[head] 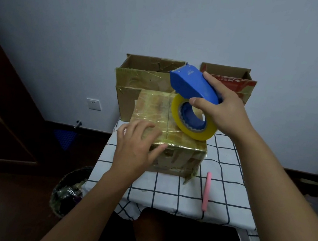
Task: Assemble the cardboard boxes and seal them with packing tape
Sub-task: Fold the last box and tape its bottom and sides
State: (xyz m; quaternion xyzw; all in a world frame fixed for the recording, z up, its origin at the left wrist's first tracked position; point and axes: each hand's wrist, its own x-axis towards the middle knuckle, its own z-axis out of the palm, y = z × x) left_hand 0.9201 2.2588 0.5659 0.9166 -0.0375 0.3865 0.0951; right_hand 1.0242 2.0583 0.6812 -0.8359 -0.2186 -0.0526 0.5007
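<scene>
A closed cardboard box, heavily wrapped in clear tape, sits on the checked tablecloth. My left hand rests flat on its near left top corner, fingers spread. My right hand grips a blue tape dispenser with a yellow tape roll, held tilted just above the box's far right top. Two open boxes stand behind: a brown open box on the left and a red-printed open box on the right.
A pink pen-like tool lies on the cloth right of the box. A bin full of tape scraps stands on the floor at the left. A dark wooden door is at the far left; a wall socket is behind.
</scene>
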